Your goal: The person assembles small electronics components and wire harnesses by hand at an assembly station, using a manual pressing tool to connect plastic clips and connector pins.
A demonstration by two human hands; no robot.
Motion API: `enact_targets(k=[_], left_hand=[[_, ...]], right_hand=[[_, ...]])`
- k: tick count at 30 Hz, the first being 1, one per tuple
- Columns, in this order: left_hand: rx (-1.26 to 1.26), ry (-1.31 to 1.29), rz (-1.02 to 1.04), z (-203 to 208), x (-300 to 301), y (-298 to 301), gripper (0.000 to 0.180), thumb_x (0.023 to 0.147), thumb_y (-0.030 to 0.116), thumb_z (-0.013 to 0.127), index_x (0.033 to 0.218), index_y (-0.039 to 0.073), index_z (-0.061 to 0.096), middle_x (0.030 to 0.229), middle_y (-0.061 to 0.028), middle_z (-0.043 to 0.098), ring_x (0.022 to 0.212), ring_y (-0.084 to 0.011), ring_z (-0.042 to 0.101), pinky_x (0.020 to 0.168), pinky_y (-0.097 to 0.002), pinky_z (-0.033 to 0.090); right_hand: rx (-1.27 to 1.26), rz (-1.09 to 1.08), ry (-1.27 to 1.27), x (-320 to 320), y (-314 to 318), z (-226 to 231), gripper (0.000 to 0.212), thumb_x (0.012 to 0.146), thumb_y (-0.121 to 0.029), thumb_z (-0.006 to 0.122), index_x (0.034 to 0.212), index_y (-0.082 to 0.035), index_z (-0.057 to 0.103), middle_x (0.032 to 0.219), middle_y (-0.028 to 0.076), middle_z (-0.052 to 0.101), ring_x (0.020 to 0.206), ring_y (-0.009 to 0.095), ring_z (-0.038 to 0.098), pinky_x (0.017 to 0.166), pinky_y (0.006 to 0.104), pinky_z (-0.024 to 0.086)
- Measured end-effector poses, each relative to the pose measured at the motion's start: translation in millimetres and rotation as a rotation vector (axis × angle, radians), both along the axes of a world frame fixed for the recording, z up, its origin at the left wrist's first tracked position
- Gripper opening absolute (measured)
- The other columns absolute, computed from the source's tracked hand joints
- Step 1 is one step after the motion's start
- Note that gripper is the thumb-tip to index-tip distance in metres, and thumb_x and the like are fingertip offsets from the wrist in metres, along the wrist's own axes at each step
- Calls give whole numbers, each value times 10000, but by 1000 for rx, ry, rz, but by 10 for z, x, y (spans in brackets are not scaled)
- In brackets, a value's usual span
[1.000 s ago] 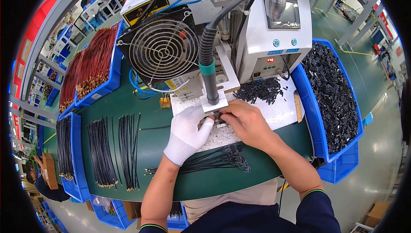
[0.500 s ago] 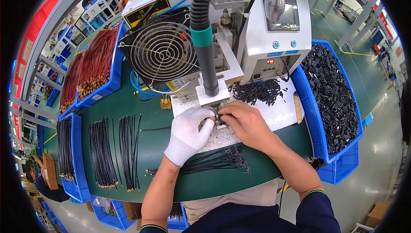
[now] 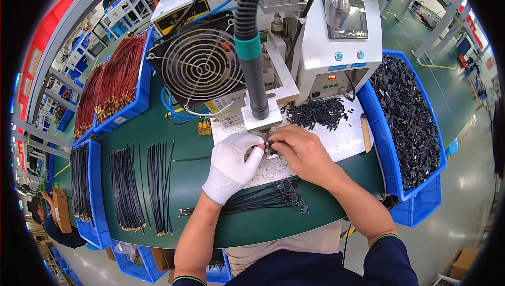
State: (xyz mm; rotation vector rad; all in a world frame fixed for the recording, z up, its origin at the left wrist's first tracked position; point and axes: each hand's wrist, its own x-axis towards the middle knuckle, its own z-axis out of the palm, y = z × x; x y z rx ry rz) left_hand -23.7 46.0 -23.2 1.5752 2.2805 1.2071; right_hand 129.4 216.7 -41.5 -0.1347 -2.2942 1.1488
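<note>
My left hand (image 3: 232,161), in a white glove with bare fingertips, is closed in a pinch below the machine's grey extraction nozzle (image 3: 258,94). A thin black cable (image 3: 190,159) runs from the left in under that hand. Facing it, my right hand (image 3: 301,150) is bare, its thumb and forefinger pinched on a small black part (image 3: 270,144). The fingertips of both hands nearly meet over a small metal fixture (image 3: 272,154), which they partly hide. Just in front of the hands lie several black cables (image 3: 263,195) with black plastic housings on their right ends.
Black cable bundles (image 3: 126,189) lie at left beside a blue bin of cables (image 3: 94,191). Red cables (image 3: 113,83) fill another bin behind. Short black tubes (image 3: 315,113) are heaped right of the nozzle. A blue bin of black parts (image 3: 405,123) stands right; a guarded fan (image 3: 202,62) sits behind.
</note>
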Motion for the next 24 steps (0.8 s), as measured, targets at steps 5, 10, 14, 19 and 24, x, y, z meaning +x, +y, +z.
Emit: enact_targets(k=[5, 10, 14, 19, 24], left_hand=[[-3, 12, 8, -4, 12, -20, 126, 992, 161, 774, 1037, 49, 814, 977, -164, 795, 924, -394, 771, 835, -484, 615], [34, 68, 30, 29, 65, -100, 129, 978, 161, 798, 1039, 49, 818, 979, -152, 799, 924, -387, 767, 831, -484, 612], [-9, 116, 38, 99, 105, -221, 131, 973, 158, 807, 1057, 58, 817, 967, -137, 794, 894, -376, 752, 810, -480, 600], [-63, 170, 66, 111, 248, -546, 111, 966, 147, 812, 1043, 69, 806, 948, -120, 785, 888, -357, 742, 815, -473, 591], [-60, 170, 1, 248, 433, -968, 119, 919, 108, 847, 1013, 54, 797, 997, -113, 803, 926, -355, 750, 842, -463, 588]], right_hand=[[14, -3, 43, 19, -8, -3, 152, 992, 19, 787, 1143, 43, 779, 1117, 193, 788, 1035, 401, 761, 917, 465, 625], [133, 4, 119, 84, 15, 8, 189, 970, 31, 806, 1159, 34, 790, 1130, 172, 781, 1041, 381, 757, 900, 459, 633], [183, -13, 127, 175, -3, 36, 200, 965, 29, 811, 1164, 30, 793, 1136, 166, 780, 1042, 377, 758, 896, 461, 637], [203, 4, 89, 353, -127, 126, 208, 978, 1, 821, 1185, 13, 795, 1096, 163, 784, 996, 374, 766, 874, 454, 638], [-139, 82, -229, 747, -399, 450, 237, 986, -51, 852, 1207, 6, 788, 979, 132, 773, 852, 310, 751, 762, 400, 609]])
